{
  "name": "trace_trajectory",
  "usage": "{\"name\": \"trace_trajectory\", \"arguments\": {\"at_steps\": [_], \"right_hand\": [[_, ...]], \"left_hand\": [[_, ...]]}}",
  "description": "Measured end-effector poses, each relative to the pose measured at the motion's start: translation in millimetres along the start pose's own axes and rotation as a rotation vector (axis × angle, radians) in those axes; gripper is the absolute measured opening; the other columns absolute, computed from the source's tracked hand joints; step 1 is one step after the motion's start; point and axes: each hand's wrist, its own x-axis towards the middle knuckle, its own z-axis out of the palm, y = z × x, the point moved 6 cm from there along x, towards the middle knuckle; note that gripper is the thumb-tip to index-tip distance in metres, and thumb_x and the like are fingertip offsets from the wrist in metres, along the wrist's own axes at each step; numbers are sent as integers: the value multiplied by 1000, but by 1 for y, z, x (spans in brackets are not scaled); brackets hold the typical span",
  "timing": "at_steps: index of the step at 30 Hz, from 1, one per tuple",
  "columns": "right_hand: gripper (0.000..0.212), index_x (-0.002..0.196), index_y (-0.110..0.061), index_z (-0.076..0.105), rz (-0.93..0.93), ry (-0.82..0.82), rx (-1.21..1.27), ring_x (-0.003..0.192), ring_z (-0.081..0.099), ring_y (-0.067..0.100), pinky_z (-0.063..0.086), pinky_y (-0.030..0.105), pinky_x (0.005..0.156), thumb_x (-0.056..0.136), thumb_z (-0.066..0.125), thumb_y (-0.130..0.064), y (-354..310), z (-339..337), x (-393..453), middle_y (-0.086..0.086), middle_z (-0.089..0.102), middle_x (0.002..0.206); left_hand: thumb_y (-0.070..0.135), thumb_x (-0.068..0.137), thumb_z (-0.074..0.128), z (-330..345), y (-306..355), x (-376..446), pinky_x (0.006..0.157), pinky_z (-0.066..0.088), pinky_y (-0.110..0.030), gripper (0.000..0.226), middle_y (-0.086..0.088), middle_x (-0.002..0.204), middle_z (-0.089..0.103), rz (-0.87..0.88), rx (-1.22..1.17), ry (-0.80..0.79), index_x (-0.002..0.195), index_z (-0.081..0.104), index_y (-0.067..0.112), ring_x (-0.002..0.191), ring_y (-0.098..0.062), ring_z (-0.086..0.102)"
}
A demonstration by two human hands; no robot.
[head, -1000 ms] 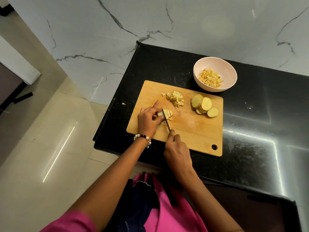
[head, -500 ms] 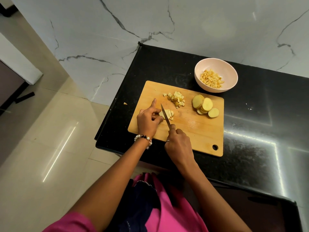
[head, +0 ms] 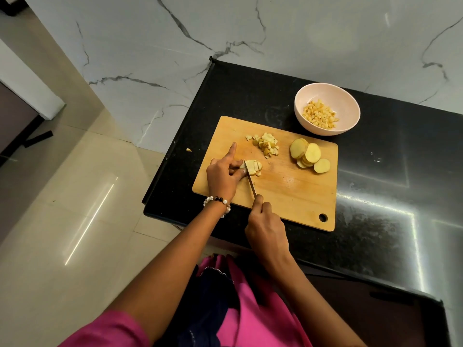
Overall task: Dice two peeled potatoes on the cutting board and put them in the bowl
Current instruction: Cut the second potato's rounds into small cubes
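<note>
Left hand [head: 223, 175] pinned potato strips [head: 253, 167] near the cutting board [head: 288, 191]'s left edge, right hand [head: 265, 229] gripped the knife [head: 250, 180]; board's near-right corner bare.

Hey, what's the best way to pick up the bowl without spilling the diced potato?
Grip the bowl by its rim at the bare right side, fingers outside and thumb over the edge. It stands upright and open-topped, its walls flare, and the board crowds its near-left side.

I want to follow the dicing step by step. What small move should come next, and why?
Probably press the knife down through the strips: its blade sits on them beside the left hand that steadies them, and the right hand grips the handle.
</note>
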Motion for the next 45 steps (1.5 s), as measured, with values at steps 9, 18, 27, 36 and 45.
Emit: {"name": "trace_trajectory", "arguments": {"at_steps": [9,18,27,36,45], "right_hand": [[56,145,-1,25,35,20,170,91,57,37,43,38,71,91,39,-7,4,-15,19,20,55,114],[41,135,4,32,0,37,71,85,60,38,35,33,59,95,30,-4,-12,-10,34,21,56,107],[51,144,4,21,-32,-17,58,88,60,37,34,34,61,95,30,-3,3,-4,3,21,53,118],[40,135,-11,43,-8,100,213,78,55,31,31,31,57,95,44,-14,41,-28,8,11,59,95],[48,122,-18,63,-147,132,54,87,56,30,46,37,54,76,63,-1,67,-18,8,9,60,102]], "left_hand": [[7,74,78,-6,-7,0,84,55,-26,86,-1,100,71,-78,-109,-36,145,31,13,85,-7,65],[16,74,79,-4,-6,0,84,53,-38,78,2,86,73,-23,-58,42,141,39,10,83,-15,66],[18,74,79,-2,-7,0,90,49,-42,77,4,84,73,-64,-44,67,141,40,12,87,-16,64],[11,82,71,-12,-9,-2,77,43,-1,54,10,92,70,-103,-216,50,133,52,13,81,7,60],[-6,94,44,-17,-19,-2,79,54,-17,35,-5,111,61,-191,-384,136,118,64,8,97,-12,63]]}}
